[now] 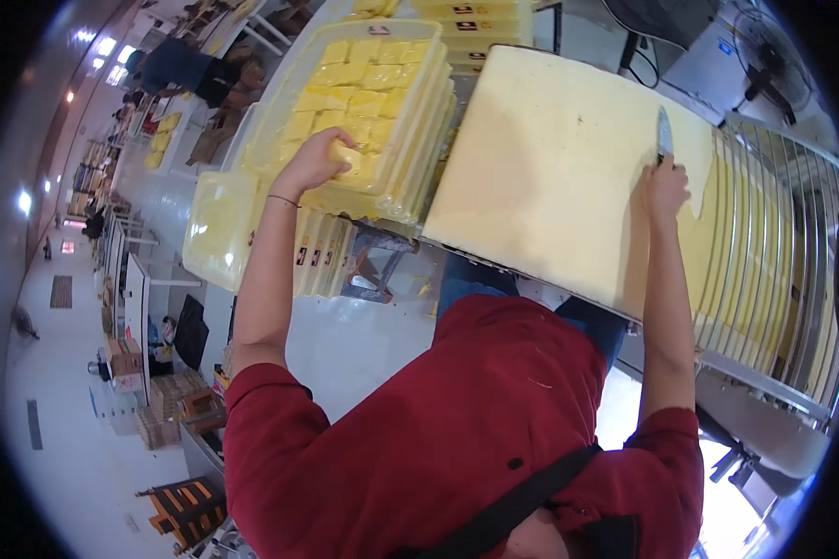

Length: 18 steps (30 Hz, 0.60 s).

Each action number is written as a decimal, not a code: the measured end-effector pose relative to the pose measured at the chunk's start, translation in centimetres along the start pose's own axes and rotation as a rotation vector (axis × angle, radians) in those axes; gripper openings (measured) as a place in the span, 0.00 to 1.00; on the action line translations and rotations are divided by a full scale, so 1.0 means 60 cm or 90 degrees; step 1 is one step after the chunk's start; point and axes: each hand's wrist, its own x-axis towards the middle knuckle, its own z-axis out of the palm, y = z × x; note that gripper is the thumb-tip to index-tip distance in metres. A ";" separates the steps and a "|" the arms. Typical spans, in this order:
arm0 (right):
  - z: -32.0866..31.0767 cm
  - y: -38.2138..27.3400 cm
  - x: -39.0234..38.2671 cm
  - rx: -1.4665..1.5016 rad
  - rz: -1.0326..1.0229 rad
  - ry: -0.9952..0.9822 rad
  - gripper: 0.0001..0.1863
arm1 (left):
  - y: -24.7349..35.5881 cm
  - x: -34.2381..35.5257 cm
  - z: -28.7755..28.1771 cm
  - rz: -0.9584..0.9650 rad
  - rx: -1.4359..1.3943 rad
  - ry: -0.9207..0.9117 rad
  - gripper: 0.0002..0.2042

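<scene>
My right hand (667, 189) grips a knife (664, 132) by its handle, its blade pointing away over the wide cream conveyor belt (550, 158). To the right of that hand, a thin yellow sheet (746, 252) lies on the belt and runs beneath a row of metal rods. My left hand (317, 165) is at the near left corner of a translucent crate (415, 30) filled with rows of folded yellow pieces (350, 74). Its thumb and fingers close around a yellow piece (368, 168) there; the palm side is hidden.
More crates are stacked under the filled one, beside the belt. An upright translucent lid or crate (219, 228) stands left of them. Further yellow crates (489, 23) are behind. A black fan (769, 61) stands at the far right. Another person (182, 70) bends over at the far left.
</scene>
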 end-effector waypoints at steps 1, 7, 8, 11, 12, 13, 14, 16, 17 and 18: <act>0.003 0.017 0.019 0.016 0.017 0.022 0.24 | 0.001 0.007 0.004 0.011 0.013 -0.024 0.20; -0.081 -0.009 -0.035 0.660 0.098 -0.146 0.21 | 0.090 -0.021 0.005 0.029 0.178 0.212 0.29; -0.117 -0.023 -0.082 0.714 0.075 -0.152 0.19 | 0.144 -0.040 0.013 0.029 0.131 0.278 0.26; -0.148 0.005 -0.216 0.786 0.015 -0.116 0.20 | 0.230 -0.046 0.107 0.079 0.021 0.313 0.21; -0.152 0.023 -0.241 0.808 0.012 -0.109 0.20 | 0.269 -0.042 0.152 0.086 0.031 0.285 0.20; -0.161 0.041 -0.258 0.798 0.018 -0.097 0.20 | 0.292 -0.030 0.202 0.133 -0.003 0.241 0.19; -0.172 0.058 -0.276 0.826 0.058 -0.081 0.22 | 0.309 -0.019 0.251 0.175 -0.032 0.200 0.18; -0.194 0.087 -0.289 0.851 0.102 -0.061 0.23 | 0.358 -0.007 0.338 0.192 -0.181 0.095 0.18; -0.209 0.100 -0.288 0.782 0.147 -0.069 0.24 | 0.379 0.003 0.376 0.221 -0.185 0.045 0.18; -0.227 0.111 -0.283 0.711 0.188 -0.078 0.25 | 0.398 0.014 0.410 0.249 -0.191 -0.003 0.18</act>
